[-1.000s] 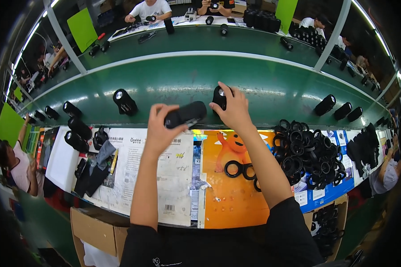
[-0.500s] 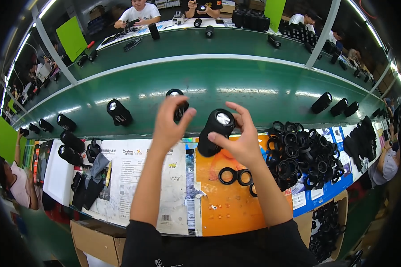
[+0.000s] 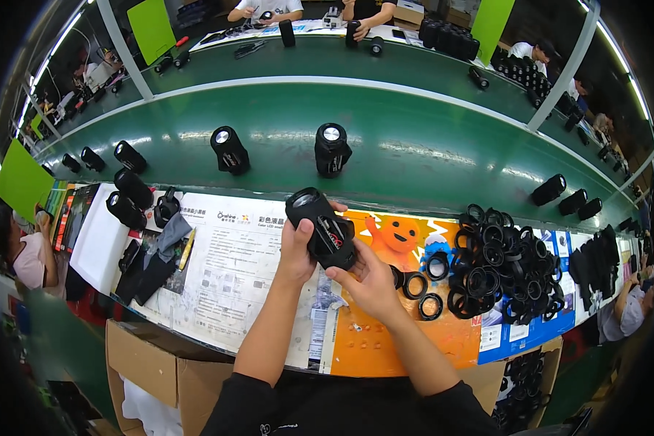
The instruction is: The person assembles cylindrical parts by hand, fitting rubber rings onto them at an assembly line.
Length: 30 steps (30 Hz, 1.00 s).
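Over the front edge of the worktable, I hold a black cylindrical speaker (image 3: 323, 231) tilted, its dark round end facing up and away. My left hand (image 3: 298, 251) is wrapped round its left side, thumb on the body. My right hand (image 3: 370, 282) grips the lower right end, where the black covering looks loose or bunched. Beyond my hands, a speaker with a silver disc on top (image 3: 332, 150) stands on the green conveyor; a similar speaker (image 3: 229, 151) stands to its left. A few black rings (image 3: 430, 306) lie beside my right forearm.
A heap of black rings (image 3: 498, 261) covers the right of the table, with black fabric sleeves (image 3: 594, 267) farther right. Grey cloth and a yellow pen (image 3: 187, 249) lie left. Below is a cardboard box (image 3: 142, 363). Other people work across the green conveyor (image 3: 429, 138).
My left hand has come back from beside the conveyor speaker to the one in my right hand. That speaker is lower, turned so its dark end shows. My view has shifted.
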Tool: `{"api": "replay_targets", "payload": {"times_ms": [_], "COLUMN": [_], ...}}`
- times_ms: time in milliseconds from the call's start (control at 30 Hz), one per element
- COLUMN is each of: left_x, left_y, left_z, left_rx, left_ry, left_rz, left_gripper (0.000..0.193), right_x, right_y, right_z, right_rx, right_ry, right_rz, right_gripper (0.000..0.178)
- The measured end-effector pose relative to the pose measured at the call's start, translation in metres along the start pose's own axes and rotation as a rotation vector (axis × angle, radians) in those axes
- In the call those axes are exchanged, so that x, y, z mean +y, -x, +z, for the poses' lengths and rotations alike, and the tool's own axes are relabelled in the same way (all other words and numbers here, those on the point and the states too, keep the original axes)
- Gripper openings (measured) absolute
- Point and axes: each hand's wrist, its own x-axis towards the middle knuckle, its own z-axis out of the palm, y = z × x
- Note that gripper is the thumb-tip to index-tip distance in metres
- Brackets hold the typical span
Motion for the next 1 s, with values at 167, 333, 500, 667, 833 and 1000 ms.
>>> {"api": "replay_targets", "payload": {"times_ms": [167,333,500,667,833,1000], "left_x": [0.013,0.015,0.020,0.031,0.029,0.025], "left_y": [0.003,0.002,0.001,0.002,0.005,0.003], "left_z": [-0.011,-0.011,-0.017,-0.026,-0.027,-0.021], "left_rx": [-0.005,0.097,0.018,-0.185,-0.183,0.012], "left_ry": [0.065,0.074,0.066,0.065,0.057,-0.052], "left_rz": [-0.009,0.136,0.143,-0.072,-0.135,0.073], "left_gripper": [0.067,0.064,0.072,0.079,0.060,0.055], "right_x": [-0.001,-0.006,-0.005,0.003,-0.004,0.007], "right_y": [0.001,0.003,0.003,0.001,-0.002,0.001], "right_z": [-0.005,0.008,0.011,-0.008,-0.026,-0.003], "right_rx": [-0.067,0.070,0.099,-0.126,-0.252,-0.113], "right_ry": [0.068,0.548,0.611,-0.002,-0.154,-0.020], "right_rz": [-0.026,-0.292,-0.367,-0.047,0.140,-0.044], "right_gripper": [0.090,0.093,0.094,0.084,0.082,0.083]}}
